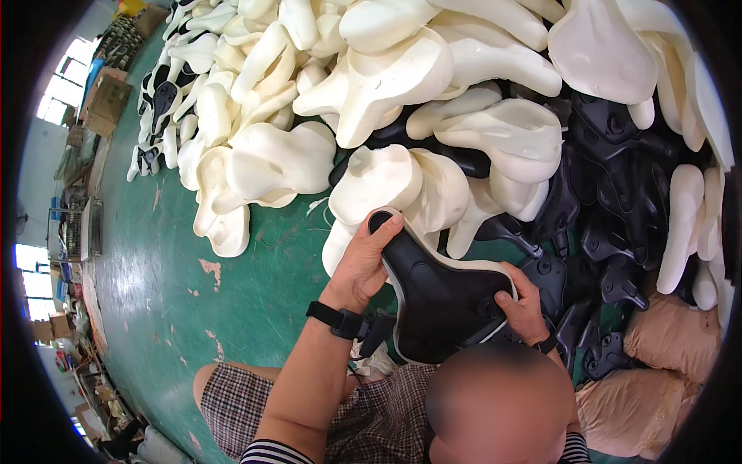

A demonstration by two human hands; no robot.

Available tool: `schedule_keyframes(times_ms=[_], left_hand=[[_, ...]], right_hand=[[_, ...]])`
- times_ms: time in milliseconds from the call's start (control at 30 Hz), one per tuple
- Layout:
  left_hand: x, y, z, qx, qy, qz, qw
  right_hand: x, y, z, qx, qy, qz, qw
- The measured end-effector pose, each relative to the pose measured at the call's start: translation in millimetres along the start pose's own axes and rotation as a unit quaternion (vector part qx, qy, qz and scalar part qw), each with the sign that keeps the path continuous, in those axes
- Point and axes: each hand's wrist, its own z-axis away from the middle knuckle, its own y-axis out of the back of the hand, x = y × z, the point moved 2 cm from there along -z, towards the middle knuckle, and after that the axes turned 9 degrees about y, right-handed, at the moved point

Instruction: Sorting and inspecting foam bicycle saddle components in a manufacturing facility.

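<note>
A bicycle saddle (437, 290) is held up over my lap, its black plastic underside facing me and a pale foam rim showing around the edge. My left hand (362, 261) grips its narrow nose, thumb on the black base. At the wide end, my right hand (525, 306) is closed on the right corner, thumb pressing the black face and fingers behind. Just beyond the nose lies a cream foam saddle pad (372, 185), part of a large heap. Black plastic saddle bases (545, 282) lie close to my right hand.
Cream foam pads (379, 77) are piled high across the far side. More black bases (618, 178) are heaped at the right, beside brown wrapped bundles (634, 410). Green floor (154, 286) with worn patches stretches left toward cardboard boxes (108, 104) and shelving along the wall.
</note>
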Motion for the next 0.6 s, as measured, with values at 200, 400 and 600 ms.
schedule_keyframes(times_ms=[200, 400, 600], left_hand=[[-6, 9, 0, 0.024, -0.046, 0.008, 0.999], [-11, 5, 4, 0.082, -0.134, -0.024, 0.987], [-9, 13, 7, 0.145, -0.191, -0.051, 0.970]], right_hand=[[1, -5, -6, -0.006, 0.012, 0.010, 1.000], [7, -7, -8, -0.003, 0.009, 0.009, 1.000], [15, -15, -13, -0.039, 0.000, -0.053, 0.998]])
